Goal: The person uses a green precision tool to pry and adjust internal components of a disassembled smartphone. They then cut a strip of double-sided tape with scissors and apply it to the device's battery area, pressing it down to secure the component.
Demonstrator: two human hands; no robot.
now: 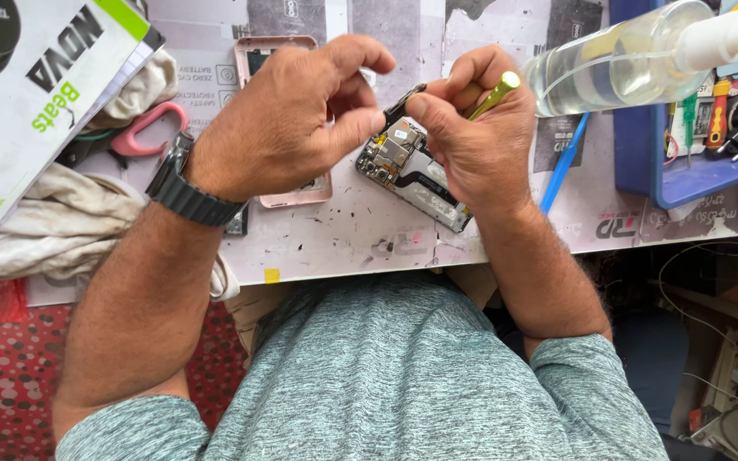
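Opened phone (412, 175), under right hand (480, 128)

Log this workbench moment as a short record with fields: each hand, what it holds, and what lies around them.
left hand: left hand, wristwatch on the wrist, fingertips pinching a small dark part above the phone
right hand: right hand, grip closed around a yellow-green screwdriver, fingertips meeting the same dark part
opened phone: opened phone, circuit board exposed, lying on the work mat under both hands
pink phone shell: pink phone shell, partly hidden by the left hand
right of hands: clear spray bottle, blue tray of tools
far left: pink-handled scissors, cloth
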